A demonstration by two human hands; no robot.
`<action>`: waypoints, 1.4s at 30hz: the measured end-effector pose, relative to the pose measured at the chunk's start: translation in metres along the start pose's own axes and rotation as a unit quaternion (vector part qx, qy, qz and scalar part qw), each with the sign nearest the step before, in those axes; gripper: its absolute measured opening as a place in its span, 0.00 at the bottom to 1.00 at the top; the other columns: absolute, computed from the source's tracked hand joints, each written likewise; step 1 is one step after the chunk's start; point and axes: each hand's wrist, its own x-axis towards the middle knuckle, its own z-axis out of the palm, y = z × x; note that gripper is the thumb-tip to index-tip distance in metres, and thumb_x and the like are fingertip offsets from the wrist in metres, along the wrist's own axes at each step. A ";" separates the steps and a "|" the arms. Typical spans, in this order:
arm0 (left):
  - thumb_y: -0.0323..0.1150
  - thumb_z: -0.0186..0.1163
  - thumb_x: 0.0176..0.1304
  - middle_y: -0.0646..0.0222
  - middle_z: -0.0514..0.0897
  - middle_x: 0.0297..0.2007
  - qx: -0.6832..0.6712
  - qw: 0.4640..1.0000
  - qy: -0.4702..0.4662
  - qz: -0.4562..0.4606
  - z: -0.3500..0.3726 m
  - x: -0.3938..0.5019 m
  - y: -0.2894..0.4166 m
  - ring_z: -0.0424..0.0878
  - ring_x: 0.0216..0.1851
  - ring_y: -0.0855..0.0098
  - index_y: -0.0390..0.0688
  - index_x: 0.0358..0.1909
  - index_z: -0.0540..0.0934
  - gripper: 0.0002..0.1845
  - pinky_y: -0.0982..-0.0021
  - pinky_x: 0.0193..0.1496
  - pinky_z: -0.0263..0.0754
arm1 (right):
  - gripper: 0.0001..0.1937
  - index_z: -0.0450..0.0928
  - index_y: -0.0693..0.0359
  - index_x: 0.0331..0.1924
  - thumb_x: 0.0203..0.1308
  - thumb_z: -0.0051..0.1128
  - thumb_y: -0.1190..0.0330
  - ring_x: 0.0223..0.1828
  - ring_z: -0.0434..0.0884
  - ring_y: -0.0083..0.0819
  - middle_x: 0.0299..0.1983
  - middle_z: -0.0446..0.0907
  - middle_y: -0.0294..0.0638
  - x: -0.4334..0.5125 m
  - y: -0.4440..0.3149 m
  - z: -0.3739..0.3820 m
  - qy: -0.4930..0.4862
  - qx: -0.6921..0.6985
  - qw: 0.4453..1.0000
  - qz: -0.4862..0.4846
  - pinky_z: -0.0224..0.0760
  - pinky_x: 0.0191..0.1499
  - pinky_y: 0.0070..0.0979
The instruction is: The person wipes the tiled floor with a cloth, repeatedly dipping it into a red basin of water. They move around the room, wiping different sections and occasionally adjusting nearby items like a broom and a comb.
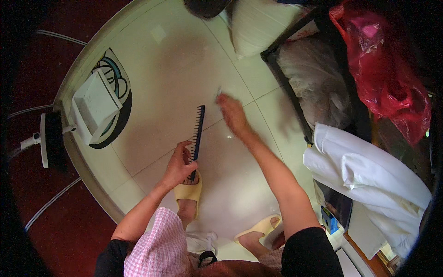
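Observation:
My left hand (179, 164) grips the near end of a long, dark blue strip (198, 133) with a row of short teeth along its left side, like a comb. The strip points away from me above the tiled floor. To its right, beyond its far end, my right hand (233, 112) is blurred by motion. Its fingers are pinched together on a small pale item (219, 91), too blurred to name. The two hands are apart. Under the strip's near end is my foot in a yellow slipper (188, 190).
On the left a white dustpan (95, 107) lies on a patterned mat (119, 79), beside a broom head (52, 140). At right are a dark-framed bin (290, 90) holding a plastic bag, a red plastic bag (384, 76) and white cloth (367, 173). A wrapped white bundle (256, 24) stands ahead.

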 end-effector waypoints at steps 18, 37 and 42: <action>0.28 0.65 0.50 0.67 0.72 0.38 0.007 0.993 0.119 -0.007 -0.044 -0.011 -0.037 0.72 0.32 0.74 0.41 0.63 0.65 0.36 0.71 0.37 0.73 | 0.25 0.79 0.64 0.48 0.43 0.48 0.88 0.53 0.75 0.48 0.48 0.80 0.47 0.024 0.034 -0.033 0.215 -0.164 0.960 0.067 0.67 0.58 0.39; 0.25 0.64 0.51 0.53 0.67 0.49 0.370 0.903 0.215 0.015 -0.146 -0.004 -0.117 0.78 0.45 0.49 0.45 0.69 0.60 0.41 0.54 0.46 0.78 | 0.19 0.80 0.61 0.48 0.49 0.55 0.82 0.53 0.77 0.47 0.49 0.81 0.47 0.041 0.046 -0.042 0.208 -0.230 0.931 0.191 0.69 0.56 0.41; 0.24 0.64 0.50 0.53 0.67 0.49 0.399 0.891 0.216 -0.004 -0.155 -0.012 -0.129 0.78 0.45 0.50 0.46 0.69 0.60 0.42 0.56 0.45 0.79 | 0.17 0.77 0.61 0.55 0.63 0.44 0.76 0.63 0.72 0.48 0.57 0.78 0.49 0.010 -0.019 0.054 0.042 0.027 0.994 0.098 0.58 0.65 0.47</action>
